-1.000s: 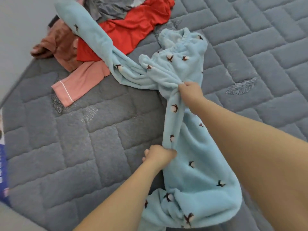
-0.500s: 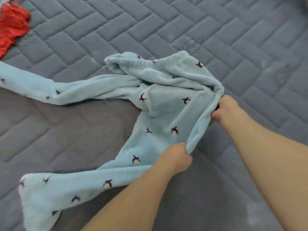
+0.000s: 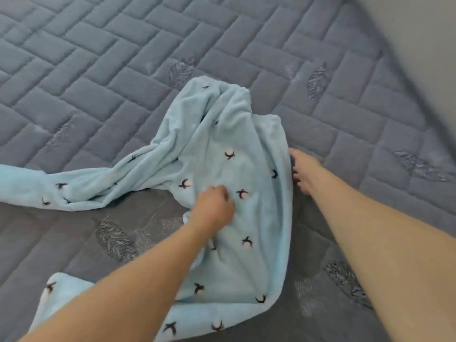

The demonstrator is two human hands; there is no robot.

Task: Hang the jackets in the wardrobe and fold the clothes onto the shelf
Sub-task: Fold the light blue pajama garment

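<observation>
Grey quilted bed (image 3: 98, 70). Blue fuzzy pants (image 3: 222, 154) lie bunched on it. Left hand (image 3: 213, 206) curled on cloth in middle, right hand (image 3: 304, 171) loose at pants' edge. Step looks like spreading flat; next, line up legs, fold.

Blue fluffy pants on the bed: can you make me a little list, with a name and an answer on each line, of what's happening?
garment: light blue fleece pajama pants with small dark-and-white cotton-flower prints
surface: grey quilted mattress
pants state: spread out, rumpled, not folded yet; one leg trails off to the left, the other lies toward the viewer
left hand: left hand sits on top of the fabric mid-garment, fingers curled into it
right hand: right hand at the pants' right edge, fingers spread
background: pale wall at upper right
</observation>
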